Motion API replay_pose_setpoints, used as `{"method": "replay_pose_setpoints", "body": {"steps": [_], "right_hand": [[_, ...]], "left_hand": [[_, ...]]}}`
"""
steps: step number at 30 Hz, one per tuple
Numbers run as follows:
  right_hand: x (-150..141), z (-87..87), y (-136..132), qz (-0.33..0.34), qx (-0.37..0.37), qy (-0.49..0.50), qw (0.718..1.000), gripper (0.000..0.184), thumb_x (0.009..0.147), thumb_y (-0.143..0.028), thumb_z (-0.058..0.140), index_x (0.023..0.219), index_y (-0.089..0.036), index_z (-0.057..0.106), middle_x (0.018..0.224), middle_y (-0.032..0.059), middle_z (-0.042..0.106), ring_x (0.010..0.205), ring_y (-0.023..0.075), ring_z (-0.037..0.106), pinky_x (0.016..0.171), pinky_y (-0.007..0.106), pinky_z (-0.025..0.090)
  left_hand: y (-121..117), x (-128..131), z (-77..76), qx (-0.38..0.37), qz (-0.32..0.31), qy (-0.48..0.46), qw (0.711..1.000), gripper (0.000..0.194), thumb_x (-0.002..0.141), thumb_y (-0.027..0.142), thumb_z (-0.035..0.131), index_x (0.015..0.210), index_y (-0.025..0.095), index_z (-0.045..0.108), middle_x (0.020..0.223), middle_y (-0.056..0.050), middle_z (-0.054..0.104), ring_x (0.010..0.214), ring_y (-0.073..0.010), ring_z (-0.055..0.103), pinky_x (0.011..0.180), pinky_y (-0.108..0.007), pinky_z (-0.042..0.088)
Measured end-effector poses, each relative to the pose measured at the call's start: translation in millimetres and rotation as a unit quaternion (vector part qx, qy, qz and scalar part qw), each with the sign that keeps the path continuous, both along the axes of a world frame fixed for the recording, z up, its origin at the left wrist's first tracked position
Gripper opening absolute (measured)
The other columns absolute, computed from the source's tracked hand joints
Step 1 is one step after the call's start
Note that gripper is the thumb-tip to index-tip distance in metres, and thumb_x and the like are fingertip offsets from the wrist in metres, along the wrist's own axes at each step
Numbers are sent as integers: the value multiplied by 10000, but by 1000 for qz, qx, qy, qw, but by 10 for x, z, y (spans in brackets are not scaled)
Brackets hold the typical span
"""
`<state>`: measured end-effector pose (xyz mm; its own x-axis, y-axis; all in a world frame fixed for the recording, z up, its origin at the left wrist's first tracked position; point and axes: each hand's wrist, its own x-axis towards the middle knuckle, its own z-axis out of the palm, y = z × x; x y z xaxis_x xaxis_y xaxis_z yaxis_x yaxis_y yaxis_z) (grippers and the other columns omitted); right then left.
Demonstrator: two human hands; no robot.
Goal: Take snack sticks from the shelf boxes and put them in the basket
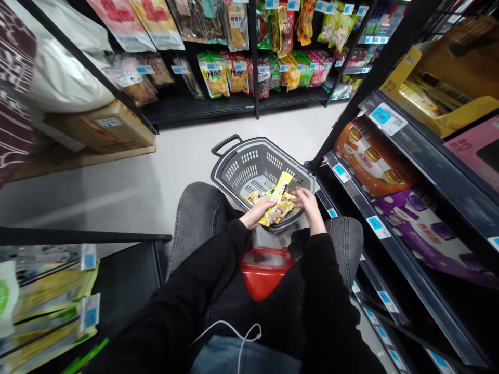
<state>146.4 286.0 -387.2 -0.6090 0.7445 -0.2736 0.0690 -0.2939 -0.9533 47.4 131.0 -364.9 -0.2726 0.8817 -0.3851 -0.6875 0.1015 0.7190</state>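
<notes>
A grey shopping basket [249, 193] with slotted walls stands on the floor between my knees, its handle folded out to the far left. Several small snack packets, mostly yellow, lie in its near part. My left hand [260, 212] is closed on a long yellow snack packet [283, 188], held at a slant above the others. Over the basket's right rim is my right hand [307, 206], its fingers partly curled close to the packets. Whether anything is between those fingers, I cannot make out.
Under me is a red plastic seat or basket [265, 275]. Shelves with boxed snacks [374, 156] run close along my right. Hanging snack bags [213, 75] line the far rack. A cardboard box [113, 127] stands at far left, and a low rack with yellow packs [50, 296] at near left.
</notes>
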Motion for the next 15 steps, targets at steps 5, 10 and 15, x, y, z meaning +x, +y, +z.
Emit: {"method": "replay_pose_setpoints", "body": {"steps": [5, 10, 15], "right_hand": [[-110, 103, -188, 20, -45, 21, 999, 314, 594, -403, 738, 708, -156, 579, 532, -58, 541, 440, 58, 509, 438, 171, 479], [-46, 130, -85, -105, -40, 35, 993, 321, 597, -386, 735, 631, -168, 503, 493, -61, 531, 438, 70, 528, 430, 171, 457], [-4, 176, -50, -136, -70, 67, 986, 300, 611, -362, 733, 653, -171, 506, 484, -65, 532, 446, 85, 551, 460, 194, 472]], "left_hand": [[17, 81, -28, -22, -50, 62, 997, 524, 662, 195, 699, 1147, 159, 503, 801, -59, 678, 387, -74, 499, 379, -210, 419], [27, 48, -66, -29, 36, 163, 986, 533, 579, 207, 759, 1049, 165, 512, 918, -38, 655, 595, -129, 645, 517, -249, 537], [-33, 25, -25, -67, 83, 407, 907, 374, 705, 305, 670, 1029, 126, 626, 819, -60, 707, 544, -147, 648, 530, -273, 546]]}}
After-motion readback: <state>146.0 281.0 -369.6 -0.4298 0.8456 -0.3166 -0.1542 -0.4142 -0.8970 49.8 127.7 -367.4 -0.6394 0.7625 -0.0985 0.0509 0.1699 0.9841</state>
